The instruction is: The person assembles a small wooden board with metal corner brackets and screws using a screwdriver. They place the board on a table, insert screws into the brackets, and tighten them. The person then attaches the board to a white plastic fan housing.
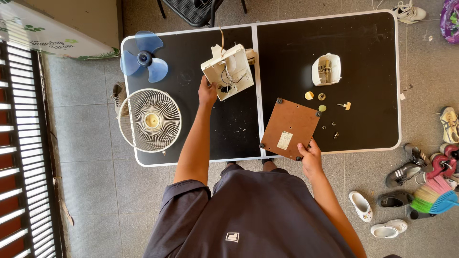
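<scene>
On a black folding table (pixel 363 62), my left hand (pixel 207 91) grips the near-left corner of an opened white fan base housing (pixel 228 71) with wires showing inside. My right hand (pixel 310 154) holds the near corner of a square brown bottom plate (pixel 290 128), which has small black feet and a pale label and lies flat near the table's front edge. A white motor housing (pixel 326 69) stands to the right, with small screws and round caps (pixel 321 96) scattered below it.
A blue fan blade (pixel 143 57) and a white round fan grille (pixel 150 120) lie at the table's left end. A black chair (pixel 193 10) stands beyond the table. Shoes, sandals (pixel 404 173) and a colourful broom (pixel 437 199) litter the tiled floor at right.
</scene>
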